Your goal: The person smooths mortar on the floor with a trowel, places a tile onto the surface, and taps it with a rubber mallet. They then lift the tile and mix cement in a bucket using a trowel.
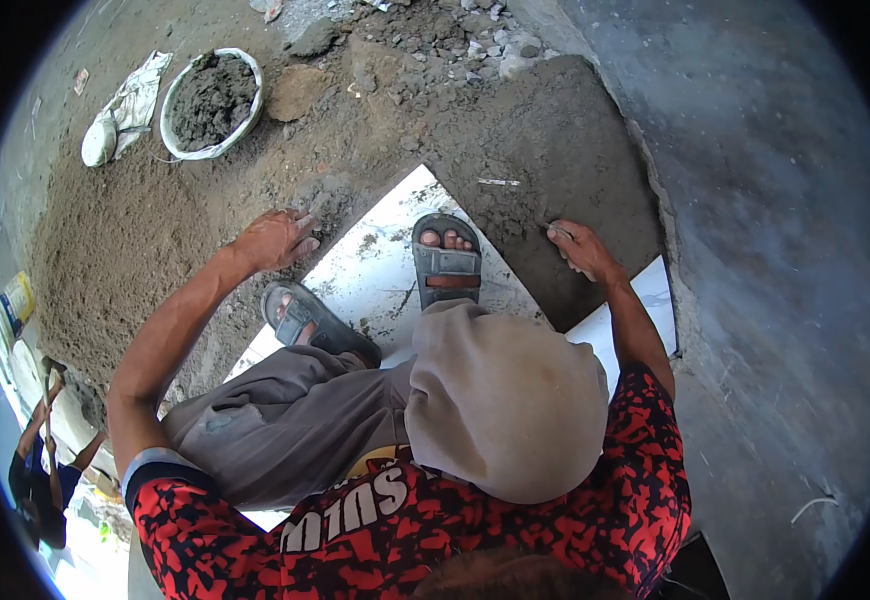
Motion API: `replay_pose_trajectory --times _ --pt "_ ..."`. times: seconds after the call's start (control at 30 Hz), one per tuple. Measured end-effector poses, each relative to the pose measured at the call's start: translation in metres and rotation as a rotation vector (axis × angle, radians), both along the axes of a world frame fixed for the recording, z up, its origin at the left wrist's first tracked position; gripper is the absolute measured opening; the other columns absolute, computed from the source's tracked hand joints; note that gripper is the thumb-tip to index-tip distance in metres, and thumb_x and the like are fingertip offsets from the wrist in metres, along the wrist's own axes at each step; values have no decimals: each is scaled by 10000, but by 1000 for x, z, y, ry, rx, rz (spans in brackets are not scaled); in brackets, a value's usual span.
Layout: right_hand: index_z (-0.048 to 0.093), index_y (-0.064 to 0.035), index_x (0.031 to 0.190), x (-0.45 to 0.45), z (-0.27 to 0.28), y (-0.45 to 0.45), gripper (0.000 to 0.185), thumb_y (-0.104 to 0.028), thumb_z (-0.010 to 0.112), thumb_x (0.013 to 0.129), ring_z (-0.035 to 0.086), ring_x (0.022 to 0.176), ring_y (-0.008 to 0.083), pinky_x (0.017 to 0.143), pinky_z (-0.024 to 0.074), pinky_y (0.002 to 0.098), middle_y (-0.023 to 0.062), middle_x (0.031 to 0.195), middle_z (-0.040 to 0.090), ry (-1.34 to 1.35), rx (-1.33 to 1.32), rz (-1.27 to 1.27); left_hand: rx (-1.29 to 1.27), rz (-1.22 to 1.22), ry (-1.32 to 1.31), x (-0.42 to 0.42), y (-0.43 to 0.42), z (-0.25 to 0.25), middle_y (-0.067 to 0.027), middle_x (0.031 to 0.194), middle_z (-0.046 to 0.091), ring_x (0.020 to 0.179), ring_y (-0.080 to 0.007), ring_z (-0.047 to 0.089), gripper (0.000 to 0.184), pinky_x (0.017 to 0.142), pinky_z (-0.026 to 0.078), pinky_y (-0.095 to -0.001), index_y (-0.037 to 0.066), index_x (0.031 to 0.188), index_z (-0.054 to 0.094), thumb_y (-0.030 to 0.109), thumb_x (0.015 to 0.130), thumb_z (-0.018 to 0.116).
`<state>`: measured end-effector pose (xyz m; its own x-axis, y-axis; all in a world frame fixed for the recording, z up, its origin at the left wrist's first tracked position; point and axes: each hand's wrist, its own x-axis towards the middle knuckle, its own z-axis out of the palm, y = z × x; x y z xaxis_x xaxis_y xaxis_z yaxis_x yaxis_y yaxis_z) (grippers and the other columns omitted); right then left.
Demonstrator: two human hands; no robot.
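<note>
Wet grey mortar (565, 130) lies spread beside the wall. Over its near part is my right hand (577, 250), its fingers curled round a small, thin object whose kind I cannot make out. My left hand (277, 240) is at the left edge of a white tile (355, 265), above rough mortar, fingers apart and dusty, with nothing visible in it. Both my sandaled feet rest on smeared white tiles. Another white tile (650, 290) shows beneath my right forearm. A short white strip (498, 182) lies on the mortar ahead of the tile corner.
A round basin (255, 110) full of mortar stands at the upper left, beside a white sack (140, 100). Rubble (495, 50) lies at the top. A bare wall (755, 200) rises on the right. Another person (45, 470) holds a long handle at the lower left.
</note>
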<state>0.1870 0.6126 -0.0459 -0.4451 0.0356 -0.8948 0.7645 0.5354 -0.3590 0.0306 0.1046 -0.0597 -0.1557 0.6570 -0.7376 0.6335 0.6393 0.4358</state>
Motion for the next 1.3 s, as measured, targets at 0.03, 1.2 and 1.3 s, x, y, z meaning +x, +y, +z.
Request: replay_pose_trajectory --times 0.03,1.2,1.3 --pt "608 -35 1093 -1 4 -1 413 -407 571 918 511 589 133 550 444 292 37 719 555 1 -6 10 -6 10 1 -1 -1 -1 -252 1328 467 1255 -373 428 545 1079 321 -439 44 1363 413 429 982 359" --pt "452 -10 1245 -334 -123 -418 450 -360 383 972 431 403 71 321 387 208 69 680 539 -508 -1308 30 -146 604 -84 126 -105 37 -189 1397 423 1224 -368 471 568 1068 329 -453 93 1402 379 459 972 322" --pt "440 1 1259 -325 -94 -374 477 -371 388 965 453 416 78 321 388 208 74 678 537 -518 -1408 13 -154 571 -81 113 -95 35 -203 1363 458 1225 -364 470 573 1070 326 -453 81 1381 406 471 970 322"
